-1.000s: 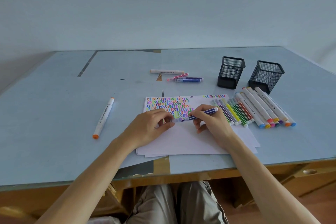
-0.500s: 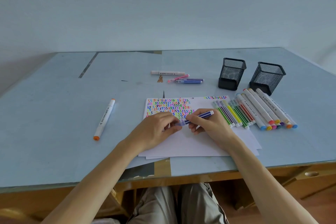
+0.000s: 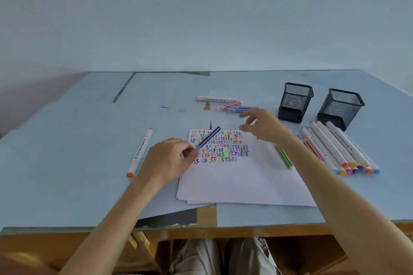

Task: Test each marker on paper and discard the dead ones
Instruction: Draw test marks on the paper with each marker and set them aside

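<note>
My left hand grips a thin purple striped marker by its capped end, its barrel pointing up and right over the white paper. Rows of coloured squiggles fill the paper's upper left. My right hand hovers open above the paper's top right corner, fingers spread, holding nothing. A row of thick white markers with coloured caps lies right of the paper, partly hidden by my right forearm. One green thin marker lies at the paper's right edge.
Two black mesh pen cups stand at the back right. A white marker with orange caps lies left of the paper. Behind the paper lie a white marker, a pink one and a purple one. The table's front edge is near.
My right hand let go of the purple marker and moved up and right, opening. My left hand now holds the marker alone, swung to point up and right.
</note>
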